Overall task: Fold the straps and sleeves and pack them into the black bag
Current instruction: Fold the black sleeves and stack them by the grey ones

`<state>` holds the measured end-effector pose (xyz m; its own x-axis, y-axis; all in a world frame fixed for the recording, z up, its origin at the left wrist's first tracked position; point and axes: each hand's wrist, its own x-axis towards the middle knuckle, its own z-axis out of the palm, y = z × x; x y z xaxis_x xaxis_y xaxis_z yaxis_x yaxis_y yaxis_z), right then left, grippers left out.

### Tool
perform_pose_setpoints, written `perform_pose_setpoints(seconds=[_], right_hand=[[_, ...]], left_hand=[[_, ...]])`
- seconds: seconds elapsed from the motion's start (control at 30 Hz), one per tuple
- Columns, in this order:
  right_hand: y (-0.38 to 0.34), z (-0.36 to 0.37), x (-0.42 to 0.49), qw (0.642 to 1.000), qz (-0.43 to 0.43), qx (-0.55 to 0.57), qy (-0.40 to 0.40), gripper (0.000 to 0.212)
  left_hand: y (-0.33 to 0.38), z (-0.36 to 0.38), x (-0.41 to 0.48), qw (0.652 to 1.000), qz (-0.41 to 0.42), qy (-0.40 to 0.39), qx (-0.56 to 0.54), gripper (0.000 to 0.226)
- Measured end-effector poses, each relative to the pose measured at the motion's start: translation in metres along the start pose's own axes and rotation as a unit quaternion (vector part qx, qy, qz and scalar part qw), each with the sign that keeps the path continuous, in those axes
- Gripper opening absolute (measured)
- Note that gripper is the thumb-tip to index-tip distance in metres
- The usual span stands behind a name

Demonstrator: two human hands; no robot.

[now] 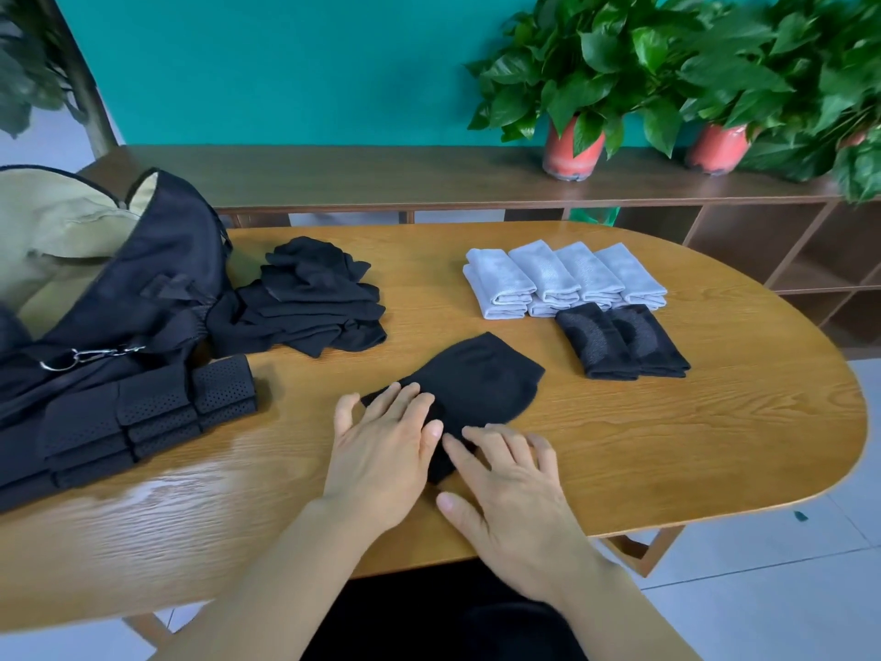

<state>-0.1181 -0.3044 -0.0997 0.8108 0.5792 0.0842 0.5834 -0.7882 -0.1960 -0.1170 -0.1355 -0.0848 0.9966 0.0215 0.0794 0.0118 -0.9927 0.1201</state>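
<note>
A left hand (pixel 381 450) and right hand (pixel 505 489), fingers spread flat, are pressed on a black knit sleeve (pixel 481 379), its near end hidden beneath them. Left of the sleeve, folded perforated straps (pixel 157 417) and the open black bag (pixel 157 279) are cut off by the frame. Loose black sleeves (pixel 310 298) are heaped beyond the sleeve to the left and folded grey sleeves (pixel 562 279) are lined up beyond it to the right, on an oval wood-grain table (pixel 667 446) before a teal wall (pixel 286 64).

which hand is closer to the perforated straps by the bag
Left. The left hand lies to the right of the perforated straps, pressing on the black sleeve; the right hand sits farther right, beyond it.
</note>
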Motion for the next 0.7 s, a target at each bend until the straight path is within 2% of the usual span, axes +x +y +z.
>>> perform_pose_setpoints(seconds=[0.07,0.13,0.2,0.3,0.37,0.47,0.57,0.63,0.7], right_hand=[[-0.005,-0.001,0.000,1.000,-0.003,-0.005,0.011,0.062],[-0.004,-0.004,0.002,1.000,-0.012,0.016,0.016,0.066],[0.004,-0.009,0.004,0.998,-0.023,0.045,0.020,0.072],[0.020,-0.016,0.014,0.994,-0.006,0.077,0.081,0.066],[0.033,-0.019,0.026,0.992,0.010,0.057,0.116,0.062],[0.046,-0.028,0.048,0.996,0.032,0.001,0.081,0.071],[0.057,-0.028,0.060,0.997,0.054,-0.050,0.029,0.081],[0.059,-0.025,0.059,0.994,0.073,-0.072,0.022,0.077],[0.057,-0.022,0.052,0.992,0.084,-0.090,0.036,0.064]], left_hand=[[-0.002,0.000,0.004,1.000,-0.005,-0.008,-0.003,0.058],[-0.003,0.000,0.006,1.000,-0.002,-0.007,-0.005,0.048],[-0.003,0.000,0.005,1.000,0.005,-0.005,-0.012,0.050],[-0.001,0.001,0.003,0.999,0.006,0.024,-0.035,0.073],[0.007,-0.002,0.002,0.997,0.011,0.063,-0.044,0.066],[0.023,-0.006,0.004,0.996,0.016,0.071,-0.046,0.047],[0.035,-0.006,0.009,0.998,0.009,0.051,-0.029,0.044],[0.037,-0.006,0.014,0.999,0.010,0.043,-0.004,0.045],[0.034,-0.006,0.018,0.999,0.019,0.047,0.013,0.045]])
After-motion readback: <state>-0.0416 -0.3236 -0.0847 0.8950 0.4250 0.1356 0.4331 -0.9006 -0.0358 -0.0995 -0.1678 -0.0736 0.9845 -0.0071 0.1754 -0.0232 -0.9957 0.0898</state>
